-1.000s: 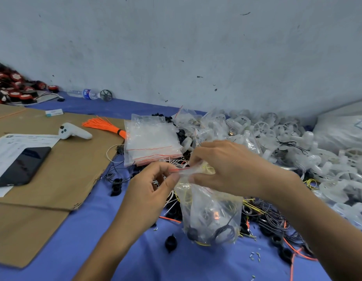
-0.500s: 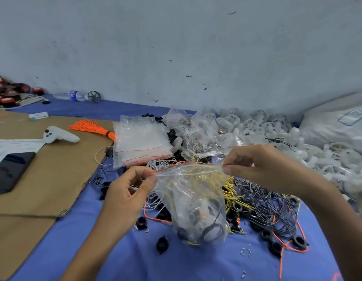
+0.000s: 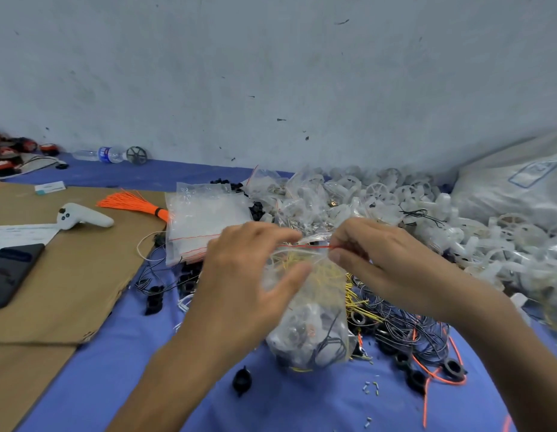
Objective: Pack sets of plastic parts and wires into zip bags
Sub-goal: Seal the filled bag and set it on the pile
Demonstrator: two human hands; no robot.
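The right end of the red zip strip point(image 3: 305, 245) on a filled zip bag point(image 3: 314, 310) is pinched between the thumb and forefinger of the right hand point(image 3: 377, 260). The strip's left end is covered by the fingers of the left hand point(image 3: 246, 275), whose thumb is spread across the bag's front. That hand is blurred, so it cannot be told whether the bag is actually pinched there. The bag is held upright over the middle of the blue cloth point(image 3: 115, 378). Yellow wires point(image 3: 302, 263), white parts and a coil of black wire can be seen inside it.

At the left edge, a black phone point(image 3: 12, 272) is laid on a sheet of cardboard point(image 3: 77, 285), partly over a printed paper point(image 3: 21, 232). Further back on the cardboard lies a white controller point(image 3: 84, 216), with a bundle of orange wires point(image 3: 130, 202) just right of it. A water bottle point(image 3: 105, 153) and a grey wheel point(image 3: 137, 155) are set along the far edge, against the wall. A stack of empty zip bags point(image 3: 205, 226) lies behind the left hand. A single black plastic part point(image 3: 242, 380) stands toward the near edge, below the held bag. Right of the bag a tangle of black wires point(image 3: 411, 325) is spread. White plastic wheels point(image 3: 427, 213) are heaped behind it, and a large white sack point(image 3: 520, 188) is set in the far right corner.
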